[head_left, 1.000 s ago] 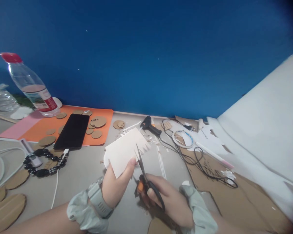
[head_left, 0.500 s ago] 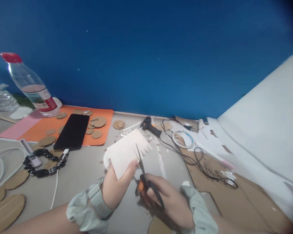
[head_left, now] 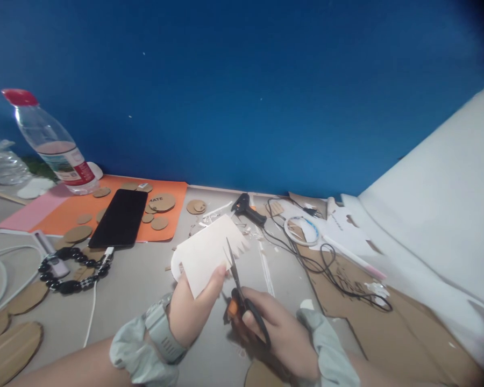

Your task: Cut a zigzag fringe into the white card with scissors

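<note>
A sheet of white paper [head_left: 204, 252] is pinched at its lower corner by my left hand [head_left: 196, 303], thumb on top. Its right edge is cut into several pointed teeth. My right hand [head_left: 280, 330] is wrapped around the black and orange handles of a pair of scissors [head_left: 236, 274]. The slightly parted blades point up and away from me, across the paper's right part beside the left thumb. Another white rounded piece shows under the sheet's left edge, mostly hidden.
Behind the paper lies a black glue gun [head_left: 248, 208] with its cable, near a roll of tape [head_left: 302, 231]. A phone [head_left: 120, 217] and cardboard discs [head_left: 162, 201] rest on orange paper at left, by a water bottle [head_left: 60, 145]. Brown cardboard [head_left: 399, 328] covers the right side.
The scissor blades have shifted very slightly against the paper's toothed edge, and the teeth look a little more bunched together. Both hands stay almost where they were.
</note>
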Available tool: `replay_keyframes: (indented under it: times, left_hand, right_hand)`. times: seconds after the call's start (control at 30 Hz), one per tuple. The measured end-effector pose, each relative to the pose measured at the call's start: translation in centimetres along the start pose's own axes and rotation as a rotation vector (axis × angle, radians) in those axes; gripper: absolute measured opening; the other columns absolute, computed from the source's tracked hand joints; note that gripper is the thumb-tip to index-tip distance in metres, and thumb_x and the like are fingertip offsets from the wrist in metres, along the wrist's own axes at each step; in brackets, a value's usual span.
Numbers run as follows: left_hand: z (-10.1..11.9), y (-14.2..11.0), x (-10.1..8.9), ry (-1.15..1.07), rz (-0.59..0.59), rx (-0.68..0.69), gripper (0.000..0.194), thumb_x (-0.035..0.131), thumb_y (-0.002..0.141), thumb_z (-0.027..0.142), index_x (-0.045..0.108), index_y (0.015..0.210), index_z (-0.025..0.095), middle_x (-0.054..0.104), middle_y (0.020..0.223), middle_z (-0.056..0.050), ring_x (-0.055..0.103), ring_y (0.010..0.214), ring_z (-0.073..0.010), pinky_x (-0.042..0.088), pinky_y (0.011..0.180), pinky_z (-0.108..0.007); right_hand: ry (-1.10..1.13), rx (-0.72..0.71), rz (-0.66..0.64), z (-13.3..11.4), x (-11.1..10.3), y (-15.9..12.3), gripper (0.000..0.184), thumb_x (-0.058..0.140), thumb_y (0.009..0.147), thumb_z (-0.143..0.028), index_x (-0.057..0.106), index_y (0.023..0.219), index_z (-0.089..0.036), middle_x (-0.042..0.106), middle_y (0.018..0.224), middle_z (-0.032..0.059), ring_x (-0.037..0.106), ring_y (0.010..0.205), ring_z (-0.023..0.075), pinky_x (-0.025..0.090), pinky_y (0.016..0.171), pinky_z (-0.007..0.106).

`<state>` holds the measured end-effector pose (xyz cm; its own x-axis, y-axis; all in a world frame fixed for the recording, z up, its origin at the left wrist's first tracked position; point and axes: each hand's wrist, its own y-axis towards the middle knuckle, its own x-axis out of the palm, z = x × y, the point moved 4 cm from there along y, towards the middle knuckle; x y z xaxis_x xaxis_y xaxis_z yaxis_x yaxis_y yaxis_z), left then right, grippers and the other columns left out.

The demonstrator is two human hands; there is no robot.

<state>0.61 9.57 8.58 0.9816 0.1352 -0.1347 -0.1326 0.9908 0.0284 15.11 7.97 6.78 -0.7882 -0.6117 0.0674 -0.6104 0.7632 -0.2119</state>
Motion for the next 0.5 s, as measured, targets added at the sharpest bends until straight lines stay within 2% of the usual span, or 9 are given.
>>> replay_keyframes:
  times: [0.23,0.37,0.5]
  left_hand:
    - [0.11,-0.04,-0.05,-0.012,0.006,0.001,0.028,0.054,0.082,0.032,0.065,0.100,0.014,0.070,0.108,-0.013,0.063,0.105,-0.0241,0.047,0.096,-0.035]
    - [0.12,-0.01,-0.09,-0.028,0.012,0.001,0.030,0.057,0.080,0.033,0.067,0.100,0.014,0.071,0.107,-0.011,0.063,0.106,-0.0245,0.046,0.097,-0.035]
    - [0.17,0.04,-0.07,-0.015,0.007,0.008,0.025,0.056,0.080,0.032,0.068,0.095,0.016,0.071,0.104,-0.010,0.064,0.104,-0.0249,0.046,0.098,-0.037]
  right_hand:
    - [0.014,0.020,0.017,-0.50,0.23,0.05,0.052,0.052,0.079,-0.065,0.055,0.083,-0.013,0.043,0.065,-0.0027,0.040,0.052,0.0092,0.038,0.045,0.020]
    - [0.033,0.021,0.011,-0.39,0.25,0.09,0.049,0.052,0.080,-0.063,0.054,0.082,-0.014,0.044,0.065,-0.0029,0.040,0.053,0.0088,0.039,0.048,0.021]
    - [-0.059,-0.007,0.029,-0.61,0.03,0.08,0.049,0.051,0.081,-0.063,0.056,0.081,-0.014,0.045,0.067,-0.0013,0.043,0.058,0.0107,0.040,0.050,0.021]
